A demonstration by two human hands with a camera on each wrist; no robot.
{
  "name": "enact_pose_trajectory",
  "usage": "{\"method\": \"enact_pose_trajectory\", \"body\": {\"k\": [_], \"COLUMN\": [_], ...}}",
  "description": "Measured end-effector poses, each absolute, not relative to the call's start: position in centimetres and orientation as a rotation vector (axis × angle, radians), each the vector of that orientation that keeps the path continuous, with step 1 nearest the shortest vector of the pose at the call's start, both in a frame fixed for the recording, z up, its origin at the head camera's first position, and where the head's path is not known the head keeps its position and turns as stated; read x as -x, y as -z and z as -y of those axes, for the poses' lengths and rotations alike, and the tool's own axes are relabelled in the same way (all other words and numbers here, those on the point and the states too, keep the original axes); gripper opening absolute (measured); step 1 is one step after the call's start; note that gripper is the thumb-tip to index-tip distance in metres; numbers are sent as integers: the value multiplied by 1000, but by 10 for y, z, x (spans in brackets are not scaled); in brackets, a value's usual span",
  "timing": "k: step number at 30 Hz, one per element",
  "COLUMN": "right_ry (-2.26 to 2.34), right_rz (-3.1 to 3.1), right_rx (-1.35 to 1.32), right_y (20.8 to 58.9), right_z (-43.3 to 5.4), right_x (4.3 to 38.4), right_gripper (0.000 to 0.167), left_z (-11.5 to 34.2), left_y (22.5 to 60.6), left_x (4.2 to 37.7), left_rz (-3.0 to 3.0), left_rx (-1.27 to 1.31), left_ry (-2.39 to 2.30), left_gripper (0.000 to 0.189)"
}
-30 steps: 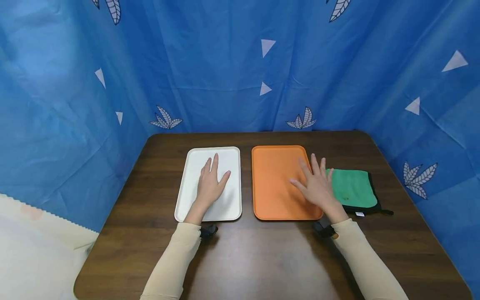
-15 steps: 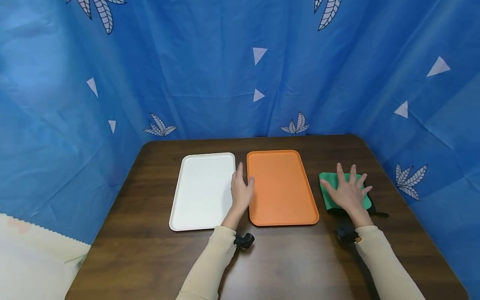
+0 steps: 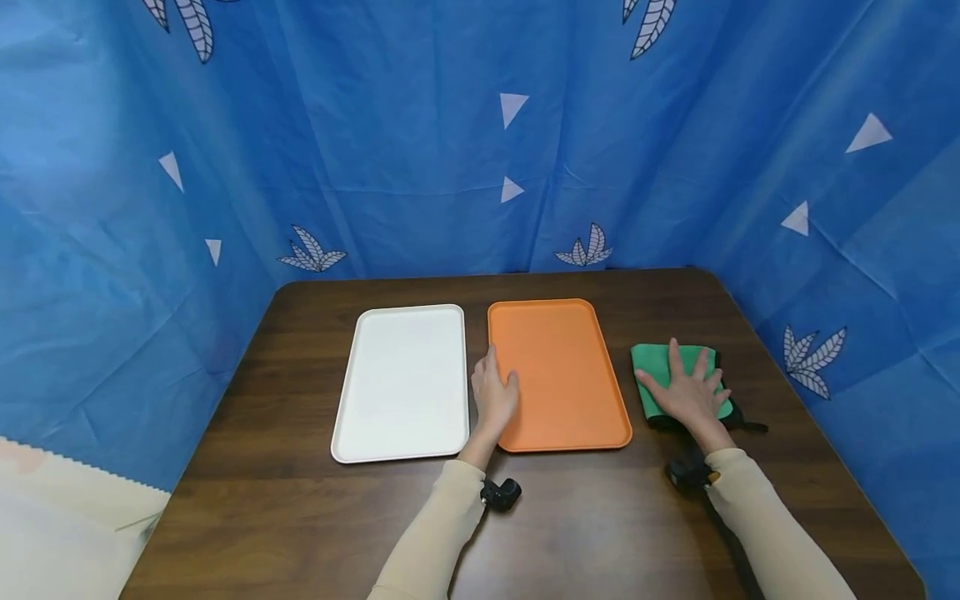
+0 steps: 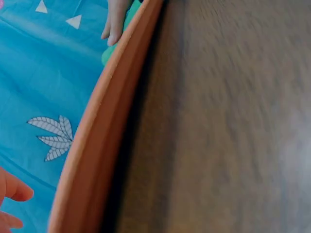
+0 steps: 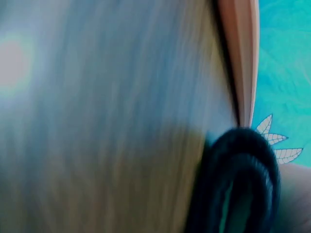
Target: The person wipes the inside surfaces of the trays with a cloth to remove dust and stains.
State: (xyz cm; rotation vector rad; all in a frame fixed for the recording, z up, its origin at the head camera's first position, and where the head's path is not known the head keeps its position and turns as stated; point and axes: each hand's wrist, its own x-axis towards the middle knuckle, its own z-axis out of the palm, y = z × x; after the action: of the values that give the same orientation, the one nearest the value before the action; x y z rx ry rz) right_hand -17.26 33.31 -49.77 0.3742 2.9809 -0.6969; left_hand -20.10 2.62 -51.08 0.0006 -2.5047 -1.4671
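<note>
My right hand [image 3: 692, 395] rests with spread fingers over a folded green cloth [image 3: 651, 360] with black edging, at the table's right. The right wrist view shows the cloth's rounded black fold [image 5: 240, 145] up close, blurred. Over the left rim of an orange tray [image 3: 564, 375] lies my left hand [image 3: 495, 398], fingers extended and thumb apart. In the left wrist view its fingertips [image 4: 17, 188] show beyond the tray's side wall; whether they touch the tray cannot be told. Neither hand grips anything.
A white tray [image 3: 405, 383] lies left of the orange one, a narrow gap between them. The brown wooden table [image 3: 300, 500] is backed by a blue curtain [image 3: 420, 150] with leaf prints. A small black strap loop [image 3: 753, 427] sticks out from the cloth.
My left hand has moved right, from above the white tray to the orange tray's left rim. The right hand has gone from the orange tray's right side onto the green cloth.
</note>
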Motion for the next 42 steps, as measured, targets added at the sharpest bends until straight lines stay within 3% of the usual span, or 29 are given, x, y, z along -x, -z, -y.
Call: {"method": "enact_pose_trajectory", "body": {"k": [7, 24, 33, 42], "right_ry": [646, 637, 649, 625], "right_rz": [-3059, -3228, -3228, -3229], "right_rx": [-471, -541, -574, -597], "right_y": [511, 521, 520, 521], "right_z": [-328, -317, -315, -315], "right_x": [173, 176, 177, 178], "right_gripper": [94, 60, 57, 56], "left_z": [-25, -25, -22, -20], "left_y": [526, 541, 539, 535], "left_x": [207, 215, 218, 223], "left_rz": [2459, 2374, 2332, 2337], "left_rx": [19, 42, 74, -67], "left_ry": [1357, 1251, 1244, 1635], "left_gripper": [50, 41, 33, 34]}}
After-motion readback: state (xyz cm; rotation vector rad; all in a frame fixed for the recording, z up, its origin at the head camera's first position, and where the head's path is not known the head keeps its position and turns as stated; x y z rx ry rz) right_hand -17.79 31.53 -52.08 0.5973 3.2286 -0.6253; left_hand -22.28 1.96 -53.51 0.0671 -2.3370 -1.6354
